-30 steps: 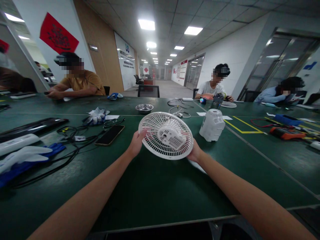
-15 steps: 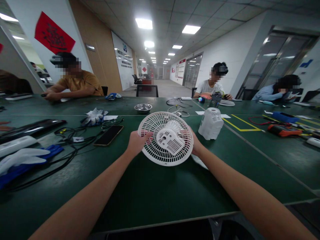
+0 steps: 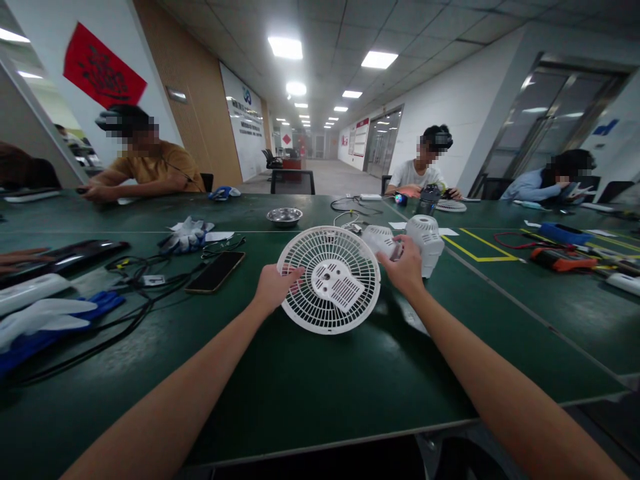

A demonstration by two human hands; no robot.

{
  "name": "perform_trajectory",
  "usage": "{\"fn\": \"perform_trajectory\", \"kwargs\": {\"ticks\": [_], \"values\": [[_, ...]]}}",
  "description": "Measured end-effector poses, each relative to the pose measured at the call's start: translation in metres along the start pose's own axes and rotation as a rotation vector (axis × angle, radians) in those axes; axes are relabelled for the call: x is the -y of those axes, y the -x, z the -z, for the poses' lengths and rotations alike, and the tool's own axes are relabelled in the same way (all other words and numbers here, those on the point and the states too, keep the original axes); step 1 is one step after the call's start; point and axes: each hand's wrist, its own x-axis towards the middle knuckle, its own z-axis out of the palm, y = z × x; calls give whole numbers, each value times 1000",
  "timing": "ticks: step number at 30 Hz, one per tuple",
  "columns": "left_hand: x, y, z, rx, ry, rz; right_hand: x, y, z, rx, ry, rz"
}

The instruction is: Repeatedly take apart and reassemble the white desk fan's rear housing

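My left hand [image 3: 275, 287] grips the left rim of a round white fan grille [image 3: 345, 317], thumb over the front and fingers behind. The grille is tilted toward me, and its slotted centre plate faces me. Just right of the grille, my right hand [image 3: 406, 267] has its fingers closed around a white vented plastic housing [image 3: 379, 236], partly hidden by the grille and the hand. Behind that hand a taller white vented fan base [image 3: 427, 241] stands upright on the table. A pale flat piece [image 3: 415, 317] lies under my right wrist.
A black phone [image 3: 216, 272], dark cables [image 3: 145, 300] and work gloves [image 3: 187, 237] lie on the left. A metal bowl [image 3: 284, 217] is beyond the grille. An orange multimeter [image 3: 563, 259] lies at right. Other people sit across the green table [image 3: 320, 393].
My right hand has left the grille's right rim, moving right, and now holds the white housing, which was behind the grille. My left hand still grips the grille.
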Motion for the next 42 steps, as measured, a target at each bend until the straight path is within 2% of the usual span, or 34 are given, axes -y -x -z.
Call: {"fn": "perform_trajectory", "kwargs": {"ticks": [6,13,16,19,21,23,28,36,39,42], "values": [[12,-12,6,-73,39,21,-18,2,-6,125,247,-8],[14,-16,12,-71,0,68,-24,8,-12,227,341,-65],[13,-17,12,-65,2,76,-19,1,-4,138,277,26],[15,-18,11,-58,7,53,-13,-11,10,-102,248,88],[18,-19,11,-56,8,35,-15,-18,19,-262,262,22],[21,-21,11,-54,14,25,-22,-23,23,-333,259,-97],[22,-22,12,-51,28,15,-54,-24,16,-254,163,-413],[14,-17,13,-40,6,43,-80,-20,7,-48,90,-653],[13,-16,12,-53,-7,51,-84,-20,5,-54,84,-683],[10,-14,12,-43,-30,51,-85,-20,4,-119,64,-680]]}}
